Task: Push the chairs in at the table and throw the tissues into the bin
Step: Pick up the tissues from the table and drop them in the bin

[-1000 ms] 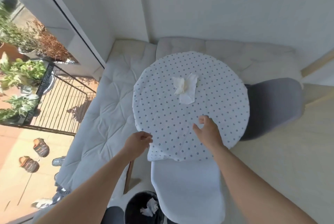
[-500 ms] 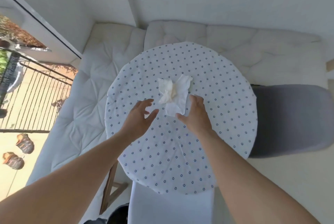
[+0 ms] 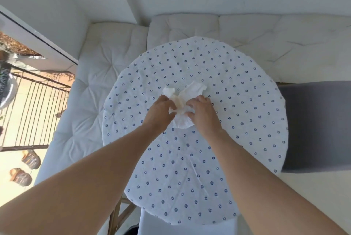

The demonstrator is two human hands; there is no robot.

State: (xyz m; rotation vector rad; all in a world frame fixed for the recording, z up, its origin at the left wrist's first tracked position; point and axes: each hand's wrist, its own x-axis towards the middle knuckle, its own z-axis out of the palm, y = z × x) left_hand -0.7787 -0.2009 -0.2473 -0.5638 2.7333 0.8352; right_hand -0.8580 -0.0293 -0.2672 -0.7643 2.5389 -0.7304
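Crumpled white tissues [image 3: 183, 101] lie in the middle of a round table with a dotted cloth [image 3: 237, 130]. My left hand [image 3: 158, 115] closes on the tissues from the left, and my right hand [image 3: 204, 114] closes on them from the right. Both hands pinch the paper together. A white chair [image 3: 188, 228] is tucked under the table's near edge. A grey chair [image 3: 319, 128] stands at the table's right side, its seat partly under the cloth. Only a dark sliver of the bin [image 3: 132, 232] shows at the bottom edge.
A white cushioned corner bench [image 3: 98, 90] wraps the table on the left and far side. A glass door and black railing [image 3: 36, 105] are at the left, with shoes [image 3: 24, 168] outside. Wooden table legs [image 3: 117, 214] show below the cloth.
My head and both hands moved forward over the table. The hands went from the near edge to the tissues and have closed on them, bunching the paper.
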